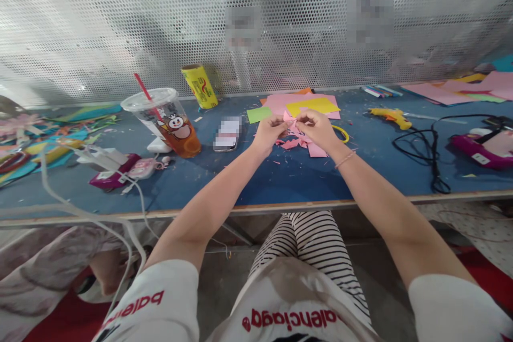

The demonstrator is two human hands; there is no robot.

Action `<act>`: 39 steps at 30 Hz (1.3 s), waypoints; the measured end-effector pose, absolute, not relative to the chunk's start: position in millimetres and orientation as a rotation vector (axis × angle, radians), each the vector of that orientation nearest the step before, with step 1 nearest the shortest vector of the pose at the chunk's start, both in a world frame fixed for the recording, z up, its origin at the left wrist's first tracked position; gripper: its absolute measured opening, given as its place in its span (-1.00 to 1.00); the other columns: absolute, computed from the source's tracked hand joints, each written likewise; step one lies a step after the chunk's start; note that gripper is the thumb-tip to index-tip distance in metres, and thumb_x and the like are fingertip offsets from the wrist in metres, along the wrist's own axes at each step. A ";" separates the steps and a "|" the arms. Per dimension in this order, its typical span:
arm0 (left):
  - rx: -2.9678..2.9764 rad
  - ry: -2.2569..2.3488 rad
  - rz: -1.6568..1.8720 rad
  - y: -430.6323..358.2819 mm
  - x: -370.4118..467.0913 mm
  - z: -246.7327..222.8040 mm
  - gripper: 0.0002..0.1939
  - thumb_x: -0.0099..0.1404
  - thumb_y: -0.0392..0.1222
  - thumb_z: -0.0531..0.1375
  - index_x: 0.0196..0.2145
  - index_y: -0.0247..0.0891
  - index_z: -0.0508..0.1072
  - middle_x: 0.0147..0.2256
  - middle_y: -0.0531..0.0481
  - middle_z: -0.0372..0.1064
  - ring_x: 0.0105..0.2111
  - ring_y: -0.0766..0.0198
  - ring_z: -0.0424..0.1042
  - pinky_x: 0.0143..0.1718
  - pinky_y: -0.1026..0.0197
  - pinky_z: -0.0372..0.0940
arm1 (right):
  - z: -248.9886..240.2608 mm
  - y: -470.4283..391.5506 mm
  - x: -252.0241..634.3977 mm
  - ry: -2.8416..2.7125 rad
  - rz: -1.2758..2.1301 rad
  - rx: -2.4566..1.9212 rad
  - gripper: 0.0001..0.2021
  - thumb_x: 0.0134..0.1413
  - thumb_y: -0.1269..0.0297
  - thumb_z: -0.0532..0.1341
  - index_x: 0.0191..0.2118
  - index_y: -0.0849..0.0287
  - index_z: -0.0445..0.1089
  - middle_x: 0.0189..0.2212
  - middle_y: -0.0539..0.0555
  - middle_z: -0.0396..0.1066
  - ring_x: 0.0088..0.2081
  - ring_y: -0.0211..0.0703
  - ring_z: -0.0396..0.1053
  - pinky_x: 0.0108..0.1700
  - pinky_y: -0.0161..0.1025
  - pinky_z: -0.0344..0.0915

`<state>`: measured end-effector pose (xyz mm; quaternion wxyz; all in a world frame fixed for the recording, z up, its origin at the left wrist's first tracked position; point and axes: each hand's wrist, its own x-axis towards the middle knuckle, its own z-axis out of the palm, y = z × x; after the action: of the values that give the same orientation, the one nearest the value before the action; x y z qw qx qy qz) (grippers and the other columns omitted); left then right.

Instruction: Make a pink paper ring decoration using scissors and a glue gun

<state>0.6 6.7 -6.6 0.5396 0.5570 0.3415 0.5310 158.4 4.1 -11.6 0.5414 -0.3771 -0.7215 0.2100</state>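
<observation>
Between my two hands is a small piece of pink paper (289, 117), raised just above the table. My left hand (271, 132) pinches it from one side, thumb against fingers. On the other side my right hand (316, 127) grips it the same way. Below the fingers lie cut pink paper scraps (294, 142). A yellow ring-shaped handle (341, 133) shows partly beside my right hand; the rest of it is hidden. Behind my hands are sheets of pink paper (276, 102), a yellow sheet (316, 106) and a green piece (258, 114).
On the blue table (264, 187), a drink cup (168, 123) with a straw, a yellow can-like tube (200, 87) and a phone (227, 133) stand left. A yellow glue gun (390, 116), black cable (435, 160) and purple power strip (481, 150) lie right. Perforated metal (288, 64) rises behind.
</observation>
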 end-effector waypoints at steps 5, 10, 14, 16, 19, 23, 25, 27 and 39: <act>1.183 0.780 1.217 3.3 1.1 -4.1 -0.75 -0.03 -0.16 0.36 -0.47 -0.33 0.40 -0.61 0.15 0.30 -0.61 0.53 0.32 -0.54 0.40 0.25 | -10.7 3.5 157.6 -1.686 0.447 -0.894 -0.95 -0.11 0.39 0.18 -0.42 0.17 0.35 -0.44 0.01 0.37 -0.40 -0.27 0.32 -0.33 -0.24 0.27; 1.130 0.776 1.148 0.6 1.2 -1.4 -0.75 0.03 -0.14 0.33 -0.46 -0.31 0.35 -0.61 0.15 0.31 -0.62 0.50 0.36 -0.54 0.40 0.27 | -9.8 1.8 156.9 -1.695 0.438 -0.881 -0.97 -0.10 0.38 0.18 -0.43 0.16 0.35 -0.45 -0.01 0.38 -0.42 -0.27 0.33 -0.34 -0.25 0.27; 1.144 0.792 1.123 -1.5 1.8 0.6 -0.75 0.07 -0.10 0.30 -0.47 -0.30 0.33 -0.61 0.13 0.32 -0.62 0.49 0.37 -0.56 0.41 0.26 | -9.1 -1.5 154.9 -1.688 0.436 -0.864 -0.96 -0.09 0.39 0.18 -0.42 0.15 0.34 -0.44 -0.01 0.37 -0.40 -0.27 0.32 -0.36 -0.26 0.26; 1.146 0.790 1.127 -2.1 2.2 1.2 -0.74 0.09 -0.08 0.29 -0.48 -0.30 0.33 -0.62 0.12 0.32 -0.64 0.50 0.35 -0.56 0.42 0.26 | -8.6 -3.1 153.9 -1.688 0.432 -0.868 -0.95 -0.10 0.39 0.18 -0.42 0.15 0.34 -0.44 -0.01 0.37 -0.40 -0.26 0.32 -0.36 -0.26 0.26; 1.134 0.796 1.137 -1.8 2.3 1.1 -0.75 0.09 -0.09 0.29 -0.48 -0.30 0.35 -0.64 0.13 0.31 -0.66 0.52 0.32 -0.55 0.42 0.26 | -8.1 -4.6 153.2 -1.687 0.407 -0.893 -0.99 -0.09 0.37 0.19 -0.45 0.15 0.33 -0.45 -0.01 0.36 -0.40 -0.26 0.31 -0.36 -0.25 0.25; 1.084 0.752 1.131 -0.6 0.9 1.0 -0.84 0.07 -0.21 0.30 -0.47 -0.31 0.39 -0.62 0.10 0.35 -0.61 0.48 0.36 -0.48 0.39 0.31 | -8.9 -3.2 153.8 -1.671 0.371 -0.903 -0.99 -0.09 0.36 0.19 -0.46 0.15 0.34 -0.45 0.00 0.37 -0.40 -0.26 0.31 -0.35 -0.25 0.26; 1.060 0.730 1.130 -0.5 0.1 1.2 -0.88 0.06 -0.27 0.30 -0.47 -0.32 0.41 -0.61 0.10 0.37 -0.59 0.46 0.38 -0.46 0.37 0.33 | -9.7 -2.2 154.2 -1.660 0.367 -0.895 -0.99 -0.08 0.37 0.19 -0.44 0.15 0.35 -0.44 0.00 0.37 -0.40 -0.26 0.32 -0.35 -0.24 0.26; 1.051 0.715 1.130 -0.7 -0.7 1.5 -0.89 0.05 -0.30 0.29 -0.47 -0.32 0.41 -0.62 0.09 0.37 -0.59 0.46 0.38 -0.47 0.38 0.33 | -10.1 -2.0 154.6 -1.664 0.365 -0.879 -0.97 -0.08 0.37 0.19 -0.42 0.15 0.36 -0.43 0.01 0.38 -0.40 -0.26 0.32 -0.35 -0.24 0.26; 1.065 0.704 1.110 -3.5 -1.5 2.0 -0.88 0.04 -0.32 0.30 -0.49 -0.33 0.40 -0.58 0.12 0.36 -0.57 0.53 0.36 -0.41 0.41 0.35 | -6.9 -5.8 159.6 -1.853 0.120 -0.832 -0.91 0.07 0.30 0.14 -0.40 0.08 0.38 -0.43 0.03 0.36 -0.34 -0.17 0.28 -0.23 -0.13 0.26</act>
<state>-1.5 -3.5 2.0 0.6631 0.4711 0.3114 0.4913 159.6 -5.8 -6.9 0.5255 -0.3480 -0.7747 0.0503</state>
